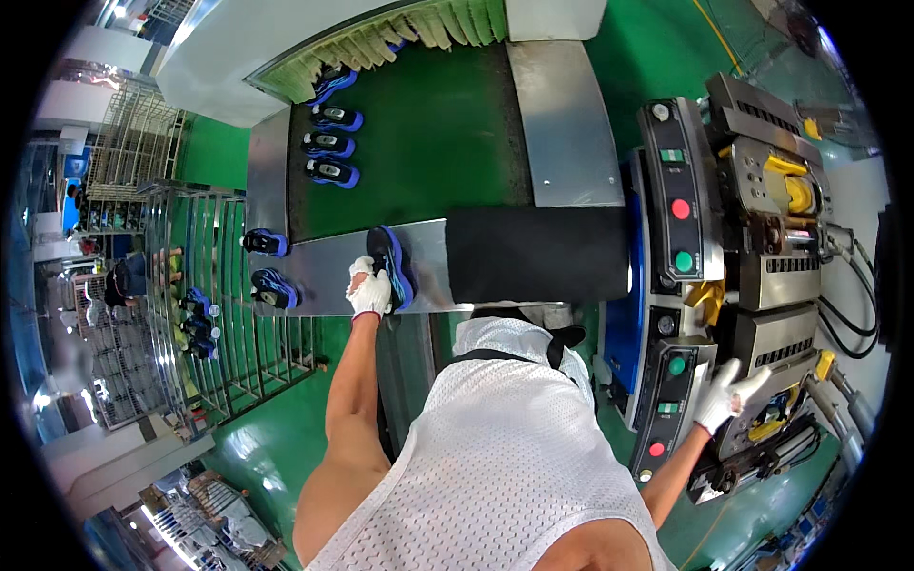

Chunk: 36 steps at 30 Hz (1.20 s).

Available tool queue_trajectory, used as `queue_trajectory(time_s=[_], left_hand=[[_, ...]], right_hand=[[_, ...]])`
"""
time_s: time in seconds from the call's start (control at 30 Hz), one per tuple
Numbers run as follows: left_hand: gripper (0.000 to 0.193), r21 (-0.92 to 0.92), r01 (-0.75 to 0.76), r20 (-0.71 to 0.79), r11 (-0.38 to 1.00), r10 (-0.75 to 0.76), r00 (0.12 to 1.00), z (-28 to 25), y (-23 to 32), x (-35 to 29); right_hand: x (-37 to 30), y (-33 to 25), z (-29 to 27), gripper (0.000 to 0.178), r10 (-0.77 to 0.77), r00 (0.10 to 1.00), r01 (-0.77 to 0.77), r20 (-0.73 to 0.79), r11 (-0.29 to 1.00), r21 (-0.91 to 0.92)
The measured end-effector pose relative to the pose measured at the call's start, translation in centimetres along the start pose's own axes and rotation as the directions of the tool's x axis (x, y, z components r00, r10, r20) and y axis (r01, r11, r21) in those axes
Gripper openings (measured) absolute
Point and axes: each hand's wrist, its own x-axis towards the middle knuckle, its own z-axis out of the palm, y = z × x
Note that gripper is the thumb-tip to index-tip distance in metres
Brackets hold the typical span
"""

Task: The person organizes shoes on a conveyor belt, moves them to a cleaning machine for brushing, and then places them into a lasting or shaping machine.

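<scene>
A dark shoe with a blue sole (401,271) stands on the metal ledge in front of me, its length pointing away. My left hand (368,289), in a white work glove, is closed on the shoe's left side near the heel; part of its grip is hidden. Off to the right, my right hand (728,398) is gloved too, its fingers spread and holding nothing. It is close to the lower station of a pressing machine (776,333). Two more shoes, a dark one (265,242) and a blue-patterned one (274,288), rest at the ledge's left end.
Several shoes (329,145) line the left side of a green conveyor belt (428,133), which runs under a fringed opening (400,38). A black mat (538,254) covers the ledge's right part. Button panels (678,200) front the machine; a metal rack (238,305) stands left.
</scene>
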Motion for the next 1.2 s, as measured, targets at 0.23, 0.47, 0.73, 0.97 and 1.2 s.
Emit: queue_trajectory(time_s=[0.23, 0.47, 0.73, 0.97, 1.2], left_hand=[[0.053, 0.121, 0.018, 0.282, 0.993, -0.052, 0.958, -1.5, -2.6, 8.6], [0.082, -0.036, -0.035, -0.179, 0.999, 0.028, 0.984, -1.3, -4.5, 27.0], [0.033, -0.045, -0.226, -0.160, 0.973, 0.216, 0.963, 2.0, -2.2, 35.5], [0.020, -0.183, -0.602, -0.012, 0.777, 0.610, 0.792, 0.9, 4.5, 24.5], [0.016, -0.502, -0.853, 0.179, 0.141, 0.982, 0.056, -2.1, 25.8, 4.2]], right_hand=[[-8.0, -5.6, 7.7, 0.106, 0.157, 0.876, 0.182, 0.457, 0.768, -0.614], [-9.3, -7.6, 4.2, 0.102, 0.254, 0.844, 0.009, 0.473, 0.874, -0.485], [-14.1, -16.4, 3.3, 0.091, 0.377, 0.559, -0.134, 0.738, 0.920, -0.368], [-11.1, -33.4, 8.3, 0.082, 0.062, 0.343, -0.326, 0.937, 0.944, 0.057], [-10.7, -40.3, 11.8, 0.085, -0.276, 0.450, -0.175, 0.849, 0.906, 0.387]])
